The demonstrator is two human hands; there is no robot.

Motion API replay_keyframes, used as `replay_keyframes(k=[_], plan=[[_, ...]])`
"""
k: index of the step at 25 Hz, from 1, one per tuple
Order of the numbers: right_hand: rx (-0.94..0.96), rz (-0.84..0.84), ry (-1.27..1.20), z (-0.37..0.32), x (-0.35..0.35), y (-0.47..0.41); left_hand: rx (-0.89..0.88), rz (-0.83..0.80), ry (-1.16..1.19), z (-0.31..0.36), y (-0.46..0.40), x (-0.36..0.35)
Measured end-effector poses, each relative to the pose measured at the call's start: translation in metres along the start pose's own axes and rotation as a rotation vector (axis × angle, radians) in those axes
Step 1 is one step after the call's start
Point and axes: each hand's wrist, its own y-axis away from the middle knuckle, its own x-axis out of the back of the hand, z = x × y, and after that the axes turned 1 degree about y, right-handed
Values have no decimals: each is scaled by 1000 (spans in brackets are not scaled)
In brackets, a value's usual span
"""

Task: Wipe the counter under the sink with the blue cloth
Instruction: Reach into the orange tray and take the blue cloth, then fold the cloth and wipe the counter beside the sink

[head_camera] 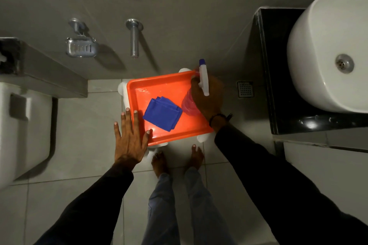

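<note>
One view only, head camera:
Cloth position: blue cloth [162,114] folded into a rough square, flat on the floor of the orange tray [139,89], toward the tray's left-near part; corners pointing diamond-wise, no clear long axis.
Cloth versus hands: just right of the left hand [130,137], fingertips close to its near-left edge yet apart from it; left of and nearer than the right hand [209,97].
Nearer hand: left, by a small margin, and the only free one.
Left hand state: flat and spread, palm down, overlapping the tray's near-left corner; touching the rim or hovering above it, cannot tell; holding nothing.
Right hand state: wrapped around the pink spray bottle [190,103] at the tray's right side, white trigger head [204,77] pointing away toward the wall; dark band at the wrist.
Likely next move: short reach rightward by the left hand onto the cloth, then a long carry to the right.
Target surface: black counter [278,85] under the white sink [326,51], glossy, well apart from the tray at the right edge of view; only narrow strips bare beside and in front of the basin.
Tray support: white stool [203,137], mostly hidden, low on the floor.
Room: grey tiled floor [83,125] and wall, floor drain [245,89] between tray and counter, toilet [22,125] at left, soap holder [81,46] and metal peg [134,38] on the wall; bare feet just near the tray; dim light.
</note>
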Motion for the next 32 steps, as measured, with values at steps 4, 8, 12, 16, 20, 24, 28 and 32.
replay_keyframes(k=[4,8,12,16,20,24,28,32], plan=[[-39,-11,-28,25,-3,16,33,-28,-42,3,-2,2],[-196,-12,144,25,8,39,2,-24,-135,10,0,16],[-517,-63,197,27,4,93,-155,-13,-85,25,-25,35],[-613,-379,216,30,-49,89,-115,-121,218,49,-71,42],[-760,-400,153,42,-79,71,87,-215,372,64,-102,43],[-882,-398,-70,31,-53,74,263,-294,666,60,-90,63],[-890,-398,-351,-4,25,89,339,-361,1054,75,-34,105],[-921,-406,-389,-26,116,96,275,-482,1156,133,12,135]])
